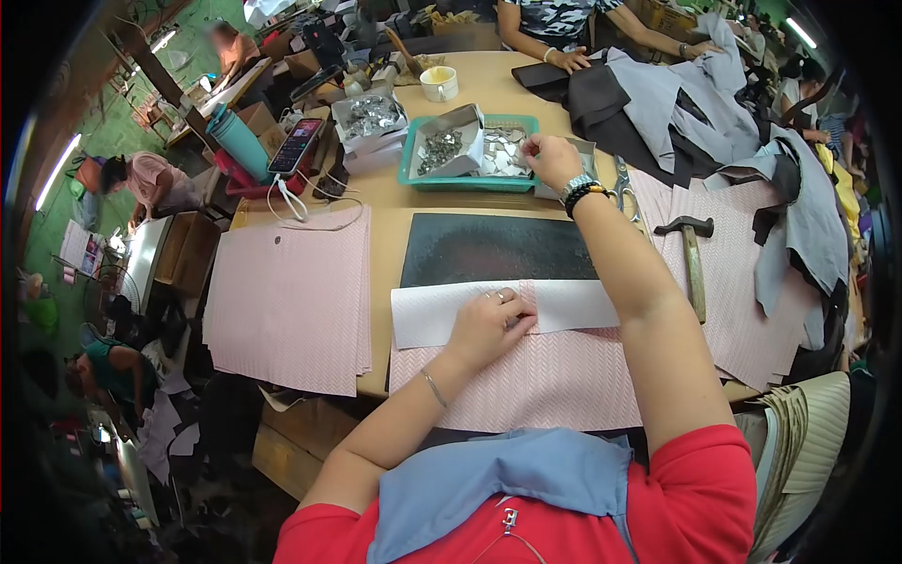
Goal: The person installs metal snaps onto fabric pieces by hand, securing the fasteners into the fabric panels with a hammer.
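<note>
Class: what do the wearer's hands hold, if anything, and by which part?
Left hand touches the white strip near its middle; grip unclear. Right hand is at the green tray; hold unclear.

Near the table's [503, 68] far left corner I see a phone [297, 146] on a white cable [289, 195], beside a turquoise tumbler [238, 141]. I spot a pale cup [439, 86] by the far edge; toward the far right corner, grey cloth pieces [648, 91] lie before a co-worker [552, 23].
</note>
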Demonstrator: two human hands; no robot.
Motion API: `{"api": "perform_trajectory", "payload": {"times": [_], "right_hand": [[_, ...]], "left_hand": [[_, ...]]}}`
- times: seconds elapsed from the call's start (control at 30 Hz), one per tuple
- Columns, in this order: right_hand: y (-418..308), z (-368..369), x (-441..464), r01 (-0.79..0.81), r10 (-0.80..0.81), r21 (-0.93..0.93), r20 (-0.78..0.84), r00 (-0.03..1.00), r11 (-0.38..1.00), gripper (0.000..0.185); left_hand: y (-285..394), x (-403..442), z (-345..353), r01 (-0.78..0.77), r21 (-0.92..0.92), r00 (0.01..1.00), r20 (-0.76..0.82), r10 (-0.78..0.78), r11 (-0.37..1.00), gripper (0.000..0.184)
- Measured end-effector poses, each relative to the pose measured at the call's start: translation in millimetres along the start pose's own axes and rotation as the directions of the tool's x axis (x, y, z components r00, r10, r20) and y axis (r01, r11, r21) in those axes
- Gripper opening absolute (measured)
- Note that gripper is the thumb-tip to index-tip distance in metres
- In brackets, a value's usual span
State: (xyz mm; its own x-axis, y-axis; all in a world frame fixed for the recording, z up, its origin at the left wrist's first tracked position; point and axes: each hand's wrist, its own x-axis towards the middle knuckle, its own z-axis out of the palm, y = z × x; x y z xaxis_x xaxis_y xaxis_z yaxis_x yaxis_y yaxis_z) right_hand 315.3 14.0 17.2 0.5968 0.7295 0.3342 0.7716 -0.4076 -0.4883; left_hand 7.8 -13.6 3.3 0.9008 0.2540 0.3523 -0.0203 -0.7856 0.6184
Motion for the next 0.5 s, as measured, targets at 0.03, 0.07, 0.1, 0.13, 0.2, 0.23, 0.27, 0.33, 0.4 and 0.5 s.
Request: {"api": "perform_trajectory", "payload": {"times": [0.03,0.07,0.1,0.13,0.2,0.23,0.27,0.33,0.4,0.5], "right_hand": [[1,-1,-2,-0.060,0.058,0.074,0.029,0.998,0.995,0.015],[0,-3,-3,-0.120,0.112,0.146,0.063,0.992,0.982,0.017],[0,-4,-3,-0.140,0.129,0.187,0.071,0.989,0.972,0.018],[0,-5,-4,-0.161,0.146,0.227,0.080,0.986,0.960,0.019],[7,-2,-5,-0.185,0.167,0.375,0.080,0.983,0.908,0.021],[11,0,-7,-0.184,0.172,0.478,0.069,0.983,0.859,0.022],[13,2,-10,-0.182,0.180,0.575,0.061,0.982,0.797,0.023],[0,-18,-33,-0.275,0.211,0.737,0.181,0.960,0.618,0.026],[-20,-36,-68,-0.350,0.181,0.862,0.302,0.936,0.367,0.026],[-46,-61,-136,-0.385,0.112,0.815,0.376,0.920,0.433,0.022]], "left_hand": [[0,0,0,-0.001,-0.002,1.000,-0.001,0.001,1.000,0.011],[0,1,-1,-0.003,-0.004,1.000,-0.003,0.003,1.000,0.011],[1,1,-2,0.000,-0.007,1.000,-0.002,0.000,1.000,0.011],[1,1,-2,0.004,-0.011,1.000,-0.001,-0.004,1.000,0.011],[-1,0,-1,-0.009,-0.016,1.000,-0.013,0.008,1.000,0.010],[-3,0,1,-0.024,-0.018,0.999,-0.027,0.024,1.000,0.009],[-4,0,2,-0.039,-0.020,0.999,-0.038,0.038,0.999,0.008],[-4,0,0,-0.004,-0.057,1.000,-0.007,0.004,0.998,0.008],[-6,0,1,0.021,-0.112,1.000,-0.006,-0.022,0.993,0.010],[-5,0,-1,0.152,-0.221,0.988,0.021,-0.151,0.963,0.019]]}}
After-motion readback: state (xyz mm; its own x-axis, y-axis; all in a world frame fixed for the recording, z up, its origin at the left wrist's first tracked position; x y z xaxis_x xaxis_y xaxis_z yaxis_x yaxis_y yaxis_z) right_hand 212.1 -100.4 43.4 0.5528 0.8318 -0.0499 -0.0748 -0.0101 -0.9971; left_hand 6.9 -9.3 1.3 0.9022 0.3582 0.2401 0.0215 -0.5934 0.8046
